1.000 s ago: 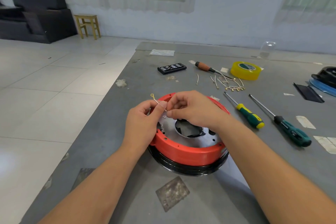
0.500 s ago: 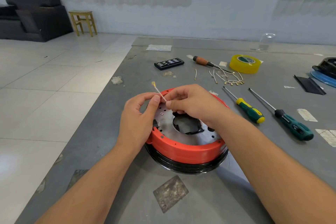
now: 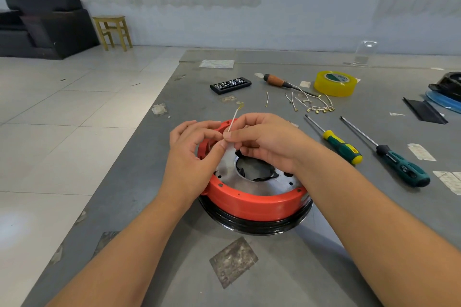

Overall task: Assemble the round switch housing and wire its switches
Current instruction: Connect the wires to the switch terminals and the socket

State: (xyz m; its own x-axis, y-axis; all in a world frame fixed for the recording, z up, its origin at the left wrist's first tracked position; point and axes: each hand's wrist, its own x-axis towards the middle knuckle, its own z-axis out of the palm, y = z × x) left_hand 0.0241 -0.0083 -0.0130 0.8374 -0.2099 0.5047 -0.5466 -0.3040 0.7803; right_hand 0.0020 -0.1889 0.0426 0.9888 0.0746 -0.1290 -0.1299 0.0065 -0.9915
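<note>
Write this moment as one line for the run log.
step: wiring | both hands: pinch white wire above red housing | left hand | right hand | screwdrivers: untouched on table

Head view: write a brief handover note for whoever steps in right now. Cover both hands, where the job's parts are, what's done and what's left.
Hands: left hand and right hand both pinch one white wire above the housing; its terminal end points up and away.
Parts: the red housing sits on a black base on the table, metal plate on top. Spare wires lie beyond it by the yellow tape; two screwdrivers lie to the right.
Done: housing stacked.
Left: fit this wire, then the spares. No connected wires are visible.
</note>
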